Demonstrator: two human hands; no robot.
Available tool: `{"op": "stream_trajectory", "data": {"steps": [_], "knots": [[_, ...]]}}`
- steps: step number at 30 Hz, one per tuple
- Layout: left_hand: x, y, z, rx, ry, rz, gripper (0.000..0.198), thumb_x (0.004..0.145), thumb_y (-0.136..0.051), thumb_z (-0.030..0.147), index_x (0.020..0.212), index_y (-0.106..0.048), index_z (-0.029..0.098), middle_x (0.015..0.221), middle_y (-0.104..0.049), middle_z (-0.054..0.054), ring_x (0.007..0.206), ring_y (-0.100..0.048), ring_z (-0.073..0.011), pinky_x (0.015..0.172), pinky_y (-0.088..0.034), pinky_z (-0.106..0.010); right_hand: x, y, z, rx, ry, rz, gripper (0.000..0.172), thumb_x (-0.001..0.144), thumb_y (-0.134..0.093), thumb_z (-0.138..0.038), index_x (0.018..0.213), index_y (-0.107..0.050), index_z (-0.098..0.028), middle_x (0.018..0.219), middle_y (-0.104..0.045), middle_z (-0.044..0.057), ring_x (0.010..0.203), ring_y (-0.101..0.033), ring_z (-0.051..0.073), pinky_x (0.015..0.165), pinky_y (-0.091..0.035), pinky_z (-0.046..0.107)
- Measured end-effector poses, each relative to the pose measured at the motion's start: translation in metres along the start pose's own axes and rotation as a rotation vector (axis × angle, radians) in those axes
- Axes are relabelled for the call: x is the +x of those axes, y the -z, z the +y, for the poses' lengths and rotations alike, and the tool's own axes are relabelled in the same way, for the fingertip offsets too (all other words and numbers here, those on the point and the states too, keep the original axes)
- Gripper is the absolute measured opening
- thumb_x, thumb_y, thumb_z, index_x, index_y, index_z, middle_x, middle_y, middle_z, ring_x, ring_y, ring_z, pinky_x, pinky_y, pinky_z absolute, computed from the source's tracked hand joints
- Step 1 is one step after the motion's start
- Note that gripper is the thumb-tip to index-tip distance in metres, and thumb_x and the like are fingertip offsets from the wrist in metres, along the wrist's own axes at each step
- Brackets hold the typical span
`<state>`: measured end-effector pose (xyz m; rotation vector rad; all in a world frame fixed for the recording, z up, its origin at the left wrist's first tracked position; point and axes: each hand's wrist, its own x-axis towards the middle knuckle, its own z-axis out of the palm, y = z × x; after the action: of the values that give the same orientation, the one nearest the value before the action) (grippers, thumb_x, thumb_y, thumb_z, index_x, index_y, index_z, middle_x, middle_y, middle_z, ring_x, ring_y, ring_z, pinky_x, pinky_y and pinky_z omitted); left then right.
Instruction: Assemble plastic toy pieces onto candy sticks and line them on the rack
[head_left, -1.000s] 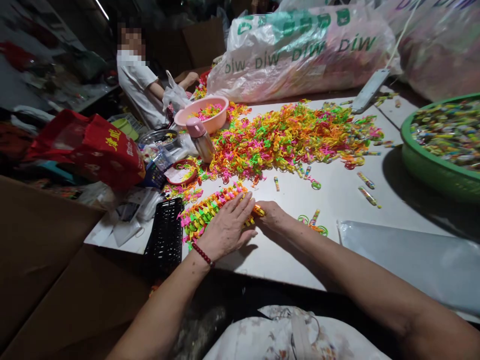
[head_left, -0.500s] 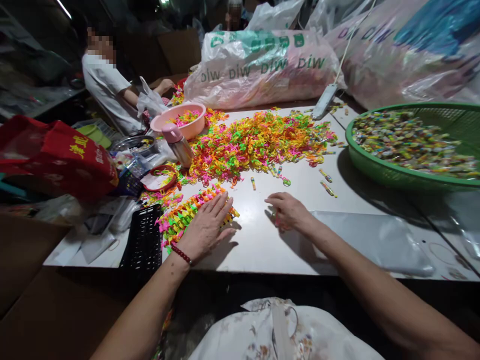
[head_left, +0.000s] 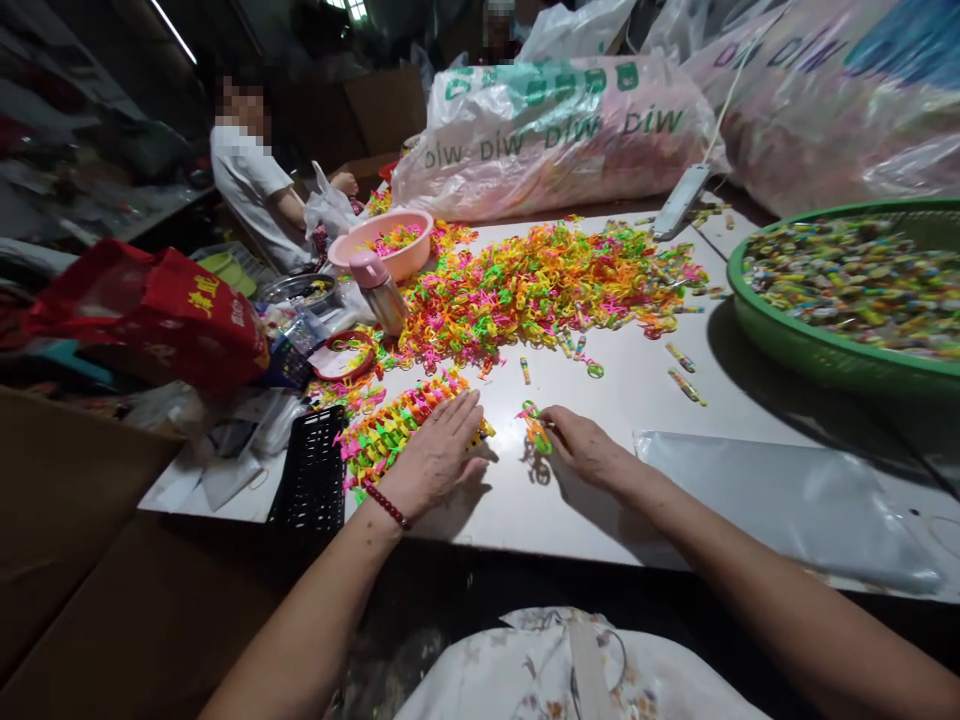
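A plastic piece point(head_left: 535, 428) is pinched at the fingertips of the right grip point(head_left: 589, 445); it is judged light and bendy, best held edgewise. Plastic rows point(head_left: 382, 440) are partly covered by the outstretched left grip point(head_left: 436, 448).

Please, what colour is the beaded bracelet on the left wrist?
Dark red; the bracelet shows best in the head view.

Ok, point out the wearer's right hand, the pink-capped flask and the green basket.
Wearer's right hand point(head_left: 587, 445): head view, back of the hand.
Pink-capped flask point(head_left: 386, 306): head view, metal body.
Green basket point(head_left: 799, 345): head view, outer wall.
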<state>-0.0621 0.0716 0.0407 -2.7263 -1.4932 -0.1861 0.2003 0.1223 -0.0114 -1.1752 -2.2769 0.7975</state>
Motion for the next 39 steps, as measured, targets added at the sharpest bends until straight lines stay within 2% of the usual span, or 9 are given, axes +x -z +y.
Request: {"op": "stream_trajectory", "data": {"steps": [3, 6, 10, 14, 19, 22, 29, 36, 39], "knots": [[-0.001, 0.001, -0.001, -0.032, -0.007, -0.003, 0.065, 0.092, -0.053, 0.035, 0.147, -0.029, 0.012, 0.158, -0.024, -0.017, 0.148, -0.018, -0.0245, 0.120, -0.022, -0.044, 0.020, -0.016, -0.014, 0.172, -0.012, 0.028, 0.015, 0.090, -0.047, -0.025, 0.095, -0.059, -0.018, 0.079, -0.062, 0.003, 0.069, -0.054, 0.015, 0.065, -0.041, 0.027], [-0.002, 0.003, -0.001, -0.057, -0.004, -0.005, 0.066, 0.092, -0.053, 0.035, 0.148, -0.026, 0.013, 0.159, -0.022, -0.016, 0.149, -0.016, -0.0239, 0.121, -0.022, -0.044, 0.038, -0.032, -0.018, 0.345, -0.046, 0.061, 0.017, 0.087, -0.053, -0.030, 0.087, -0.065, -0.019, 0.083, -0.064, 0.004, 0.073, -0.056, 0.016, 0.067, -0.044, 0.027], [-0.002, 0.006, 0.001, -0.085, 0.009, -0.012, 0.073, 0.092, -0.053, 0.035, 0.152, -0.018, 0.014, 0.160, -0.019, -0.015, 0.149, -0.014, -0.0235, 0.121, -0.021, -0.044, 0.056, -0.056, -0.017, 0.614, -0.104, 0.140, 0.021, 0.082, -0.060, -0.037, 0.090, -0.068, -0.019, 0.087, -0.066, 0.005, 0.079, -0.059, 0.018, 0.072, -0.048, 0.030], [-0.002, 0.007, 0.001, -0.123, 0.018, -0.002, 0.081, 0.092, -0.054, 0.037, 0.154, -0.008, 0.014, 0.160, -0.019, -0.016, 0.149, -0.015, -0.0234, 0.121, -0.023, -0.044, 0.066, -0.071, -0.023, 0.787, -0.089, 0.100, 0.023, 0.083, -0.058, -0.037, 0.089, -0.066, -0.016, 0.082, -0.066, 0.003, 0.076, -0.058, 0.017, 0.070, -0.048, 0.029], [-0.002, 0.005, 0.000, -0.129, 0.021, -0.015, 0.083, 0.091, -0.055, 0.038, 0.154, -0.007, 0.014, 0.160, -0.018, -0.016, 0.149, -0.015, -0.0246, 0.121, -0.023, -0.044, 0.069, -0.067, -0.022, 0.521, 0.010, 0.025, 0.018, 0.082, -0.048, -0.021, 0.082, -0.065, -0.016, 0.079, -0.065, 0.000, 0.076, -0.056, 0.015, 0.070, -0.043, 0.024], [-0.001, 0.005, -0.001, -0.142, 0.029, -0.022, 0.085, 0.090, -0.056, 0.040, 0.154, -0.006, 0.014, 0.160, -0.019, -0.016, 0.149, -0.016, -0.0251, 0.121, -0.024, -0.045, 0.070, -0.060, -0.016, 0.395, 0.032, -0.025, 0.016, 0.082, -0.047, -0.020, 0.081, -0.064, -0.017, 0.074, -0.064, -0.001, 0.071, -0.055, 0.014, 0.066, -0.041, 0.022], [0.000, 0.008, -0.002, -0.164, 0.025, -0.025, 0.084, 0.091, -0.054, 0.041, 0.154, -0.006, 0.013, 0.159, -0.021, -0.018, 0.149, -0.016, -0.0256, 0.121, -0.024, -0.045, 0.074, -0.048, -0.017, 0.267, 0.079, -0.125, 0.017, 0.086, -0.046, -0.024, 0.082, -0.062, -0.018, 0.076, -0.065, 0.000, 0.071, -0.055, 0.014, 0.066, -0.040, 0.022], [-0.001, 0.007, -0.001, -0.153, 0.025, -0.024, 0.085, 0.091, -0.054, 0.043, 0.154, -0.007, 0.012, 0.159, -0.021, -0.018, 0.149, -0.017, -0.0258, 0.121, -0.024, -0.045, 0.076, -0.046, -0.012, 0.197, 0.057, -0.149, 0.014, 0.085, -0.047, -0.021, 0.083, -0.061, -0.018, 0.074, -0.066, 0.000, 0.067, -0.055, 0.013, 0.062, -0.038, 0.021], [-0.001, 0.007, -0.001, -0.149, 0.009, -0.014, 0.084, 0.091, -0.053, 0.043, 0.154, -0.005, 0.014, 0.159, -0.020, -0.017, 0.148, -0.017, -0.0262, 0.120, -0.025, -0.046, 0.075, -0.048, -0.014, 0.186, 0.078, -0.132, 0.018, 0.087, -0.045, -0.022, 0.086, -0.063, -0.018, 0.076, -0.067, 0.001, 0.067, -0.055, 0.013, 0.062, -0.039, 0.021]]}}
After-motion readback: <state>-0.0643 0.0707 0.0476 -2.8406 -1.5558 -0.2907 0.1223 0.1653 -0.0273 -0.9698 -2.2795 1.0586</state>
